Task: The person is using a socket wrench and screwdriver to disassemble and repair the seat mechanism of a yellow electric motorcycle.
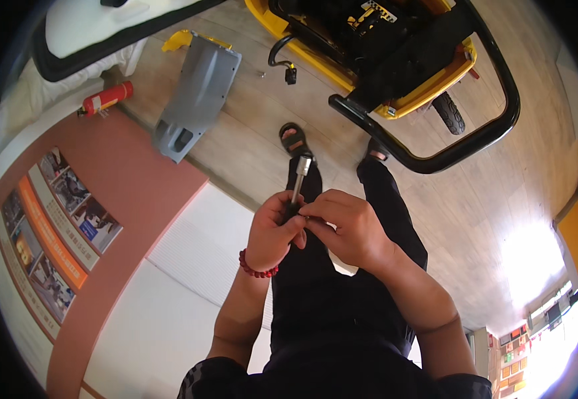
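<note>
Steel is gleaming on the tool, which the left hand is gripping in closed fingers around its dark lower part, its socket end pointing up and away from the body. Right beside it, the right hand is keeping a narrow pinch, thumb and forefinger meeting close to the handle; whether anything small is sitting between them, I cannot tell. Both hands are hovering above the person's legs, well apart from the yellow vehicle, whose black bar is curving over the far right of the floor. Along the floor's left edge a grey panel is lying, its near end by the edge of the reddish board; a cable is dangling from the vehicle. Judging by the hands, the present step is involving close fingertip handling at the tool, and the next move is probably calling for a steady left grip and fine right-hand control.
</note>
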The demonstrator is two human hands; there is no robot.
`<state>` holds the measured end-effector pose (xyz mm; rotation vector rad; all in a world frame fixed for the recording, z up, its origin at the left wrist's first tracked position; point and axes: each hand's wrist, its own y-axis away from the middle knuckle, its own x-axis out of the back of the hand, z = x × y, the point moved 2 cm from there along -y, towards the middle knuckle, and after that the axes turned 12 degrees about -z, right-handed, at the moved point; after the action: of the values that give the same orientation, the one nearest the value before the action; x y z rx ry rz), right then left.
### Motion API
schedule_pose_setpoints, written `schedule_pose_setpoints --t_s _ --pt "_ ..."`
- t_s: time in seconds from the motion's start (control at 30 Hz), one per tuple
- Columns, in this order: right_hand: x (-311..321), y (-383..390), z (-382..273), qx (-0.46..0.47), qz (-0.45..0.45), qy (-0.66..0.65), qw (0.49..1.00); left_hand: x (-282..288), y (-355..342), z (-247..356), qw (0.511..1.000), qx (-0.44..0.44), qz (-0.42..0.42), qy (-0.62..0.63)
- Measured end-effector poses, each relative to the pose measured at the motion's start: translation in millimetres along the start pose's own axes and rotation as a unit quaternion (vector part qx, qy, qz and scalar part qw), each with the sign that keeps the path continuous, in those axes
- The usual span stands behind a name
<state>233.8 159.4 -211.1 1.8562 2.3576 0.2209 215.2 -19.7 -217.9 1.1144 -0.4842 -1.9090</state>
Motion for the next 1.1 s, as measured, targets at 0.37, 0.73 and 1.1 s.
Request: schedule_pose_setpoints --t_s 0.37,0.73,1.1 --pt "-87 -31 37 -0.145 -0.034 -0.128 0.981 94 17 12 0.996 0.042 0.025 -0.076" --pt "-228 -110 73 -0.258 0.056 -0.494 0.828 193 28 71 0.881 0.067 -0.026 -0.467" --pt "-168 -117 233 -0.269 0.207 -0.375 0.863 395 -179 -44 0.956 0.102 -0.004 -0.273"
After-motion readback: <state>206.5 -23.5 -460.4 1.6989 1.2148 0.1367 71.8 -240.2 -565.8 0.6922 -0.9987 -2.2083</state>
